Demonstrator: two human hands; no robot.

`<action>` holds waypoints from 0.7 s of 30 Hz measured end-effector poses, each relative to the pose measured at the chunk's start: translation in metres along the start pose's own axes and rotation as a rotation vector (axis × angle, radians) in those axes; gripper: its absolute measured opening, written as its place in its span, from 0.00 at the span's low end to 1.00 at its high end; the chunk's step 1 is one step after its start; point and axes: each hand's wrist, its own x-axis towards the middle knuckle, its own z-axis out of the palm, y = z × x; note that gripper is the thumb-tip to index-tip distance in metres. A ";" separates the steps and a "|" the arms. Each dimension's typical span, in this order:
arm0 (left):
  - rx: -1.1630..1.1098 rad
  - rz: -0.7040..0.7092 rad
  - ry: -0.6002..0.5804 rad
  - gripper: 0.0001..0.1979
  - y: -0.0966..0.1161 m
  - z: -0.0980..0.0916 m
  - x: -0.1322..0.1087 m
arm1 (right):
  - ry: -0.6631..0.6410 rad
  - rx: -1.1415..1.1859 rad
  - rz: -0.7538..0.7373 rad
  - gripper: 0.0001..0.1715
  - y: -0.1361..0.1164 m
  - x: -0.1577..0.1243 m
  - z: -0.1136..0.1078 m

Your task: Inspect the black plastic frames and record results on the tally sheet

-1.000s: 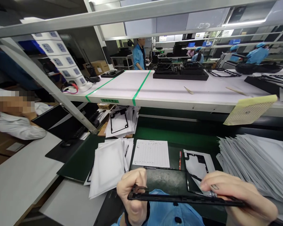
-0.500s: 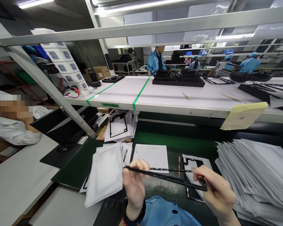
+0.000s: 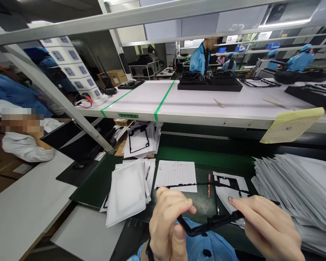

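A thin black rectangular frame [image 3: 206, 225] is held up in front of my blue jacket, tilted above the dark green mat. My left hand [image 3: 170, 221] has its fingers closed round the frame's left end. At the right end my right hand [image 3: 268, 224] grips it, thumb and fingers pressed on the bar; part of the frame is hidden behind the fingers. Beyond it on the mat lie a printed form [image 3: 176, 172], a red and black pen [image 3: 209, 185] and a white sheet with a black frame part [image 3: 228, 181] on it.
White sheets are stacked at left [image 3: 127, 192], with a larger sleeve stack [image 3: 296, 195] at right. Behind runs a raised white shelf [image 3: 195, 105] carrying a black tray [image 3: 209, 87]. A yellow pad [image 3: 293, 125] hangs off its edge. A person's white sleeve [image 3: 27, 146] rests at far left.
The black frame has been turned and tilted, so its opening now shows more. Both hands have come nearer the camera, and my left fingers have curled over. The view has shifted slightly.
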 end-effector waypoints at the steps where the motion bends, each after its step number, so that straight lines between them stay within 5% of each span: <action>1: -0.004 0.024 -0.003 0.17 -0.002 0.000 0.001 | 0.009 -0.012 0.001 0.18 -0.001 0.000 -0.001; 6: -0.008 0.131 0.020 0.22 -0.003 0.001 0.006 | -0.020 -0.037 -0.007 0.17 -0.007 0.003 -0.001; 14: -0.158 -0.127 0.141 0.26 0.002 0.000 0.007 | 0.018 -0.061 -0.009 0.10 0.009 0.006 -0.008; 17: -0.248 -0.195 0.279 0.27 0.000 -0.004 0.012 | 0.123 0.019 0.103 0.07 0.024 -0.001 -0.015; 21: -0.331 -0.277 0.320 0.29 -0.001 -0.008 0.018 | 0.352 0.322 0.296 0.09 0.025 -0.001 -0.016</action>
